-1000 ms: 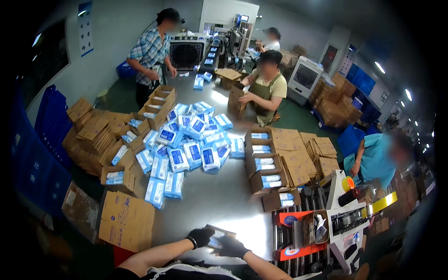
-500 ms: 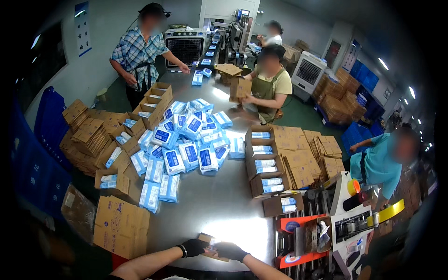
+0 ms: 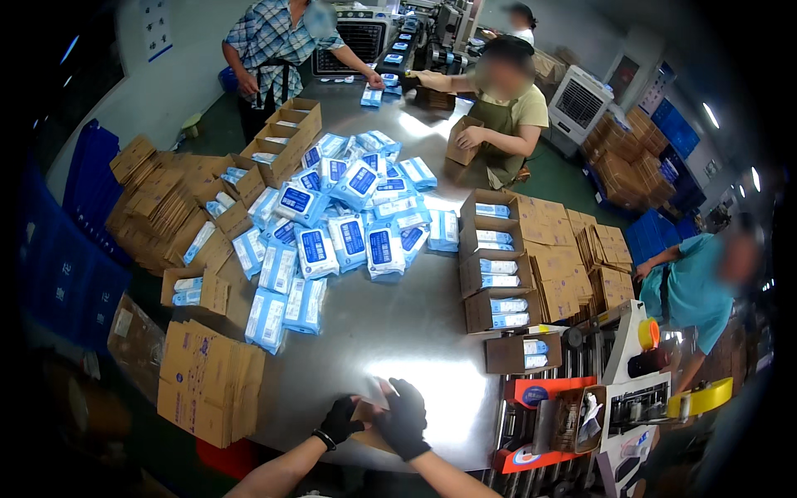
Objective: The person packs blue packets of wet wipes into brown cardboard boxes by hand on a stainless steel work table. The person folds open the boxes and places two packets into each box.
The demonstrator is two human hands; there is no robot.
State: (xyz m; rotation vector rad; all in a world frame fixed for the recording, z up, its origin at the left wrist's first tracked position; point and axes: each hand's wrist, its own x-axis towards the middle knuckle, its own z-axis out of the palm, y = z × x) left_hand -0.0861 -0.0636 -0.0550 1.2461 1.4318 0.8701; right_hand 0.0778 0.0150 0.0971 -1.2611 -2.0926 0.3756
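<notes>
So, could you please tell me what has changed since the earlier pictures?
The right hand has turned, its fingers now pointing forward. The aproned co-worker has taken one hand off the carton and stretched it left. The left hand stays beside the right, a blurred brown piece between them; the pile of packs looks unchanged.

Left grip (image 3: 339, 421) and right grip (image 3: 401, 419) are black-gloved; cardboard (image 3: 375, 440) between them, brown. Packets (image 3: 317, 251) are white and light blue with dark-blue panels; bench (image 3: 349, 340), silver-grey; far-left shirt (image 3: 257, 41), blue-and-white plaid; far apron (image 3: 506, 166), olive; right tape roll (image 3: 716, 398), yellow.
</notes>
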